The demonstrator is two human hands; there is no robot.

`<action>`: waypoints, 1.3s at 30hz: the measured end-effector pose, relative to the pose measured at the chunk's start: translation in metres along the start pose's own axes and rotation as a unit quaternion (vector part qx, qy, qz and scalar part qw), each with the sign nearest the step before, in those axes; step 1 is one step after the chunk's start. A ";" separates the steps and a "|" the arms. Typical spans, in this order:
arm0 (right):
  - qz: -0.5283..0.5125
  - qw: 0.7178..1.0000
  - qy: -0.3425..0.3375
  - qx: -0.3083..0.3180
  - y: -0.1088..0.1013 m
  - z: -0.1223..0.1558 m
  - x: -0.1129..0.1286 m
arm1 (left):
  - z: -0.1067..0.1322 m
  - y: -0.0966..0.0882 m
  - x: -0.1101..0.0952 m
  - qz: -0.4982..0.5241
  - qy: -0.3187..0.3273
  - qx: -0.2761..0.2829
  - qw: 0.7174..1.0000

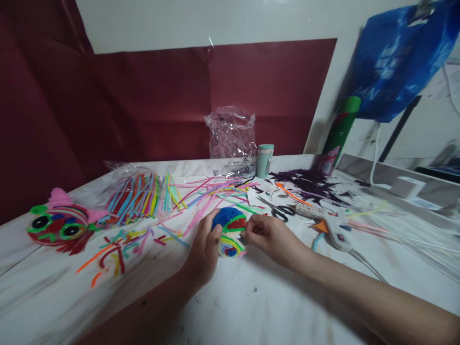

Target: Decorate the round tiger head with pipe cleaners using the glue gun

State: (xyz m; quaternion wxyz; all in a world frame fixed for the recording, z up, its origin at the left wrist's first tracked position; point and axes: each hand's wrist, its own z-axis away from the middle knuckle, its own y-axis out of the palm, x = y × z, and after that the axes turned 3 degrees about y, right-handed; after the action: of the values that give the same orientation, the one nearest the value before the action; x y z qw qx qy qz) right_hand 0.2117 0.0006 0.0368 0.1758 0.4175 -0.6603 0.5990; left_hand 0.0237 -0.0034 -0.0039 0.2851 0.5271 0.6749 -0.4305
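A round craft piece covered in blue, green, red, yellow and white pipe cleaners (230,218) is held just above or on the table. My left hand (205,247) wraps round its left side, thumb on the near face. At its right edge my right hand (268,237) has thumb and fingertips pinched together against the surface; whatever sits between them is too small to make out. Behind the piece lie loose pipe cleaners (204,206) in many colours. Black-handled scissors (282,211) lie beyond my right hand, near a white glue gun (338,232) with an orange stand.
A finished-looking pipe cleaner face (59,223) lies at the left, near cut scraps (122,249). A bagged bundle of pipe cleaners (134,194), clear plastic bag (233,134), mint cup (265,160), dark purple shreds (309,184), green can (339,134) and clear glue sticks (406,230) stand or lie around.
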 end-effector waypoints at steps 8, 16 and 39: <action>0.010 1.000 0.007 0.003 0.000 0.000 0.002 | -0.004 0.000 -0.004 -0.063 -0.002 -0.008 0.998; 0.001 1.000 0.004 -0.003 -0.002 -0.002 0.001 | -0.004 0.000 -0.004 -0.051 0.004 -0.011 0.999; -0.090 0.992 -0.067 -0.051 0.011 0.007 -0.002 | -0.014 -0.003 -0.012 0.101 -0.148 -0.045 0.983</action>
State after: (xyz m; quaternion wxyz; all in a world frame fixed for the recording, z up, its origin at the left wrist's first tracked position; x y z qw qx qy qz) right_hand 0.2066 -0.0062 0.0264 0.2052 0.5049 -0.6602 0.5169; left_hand 0.0254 0.0027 0.0136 0.4475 0.5099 0.5873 -0.4414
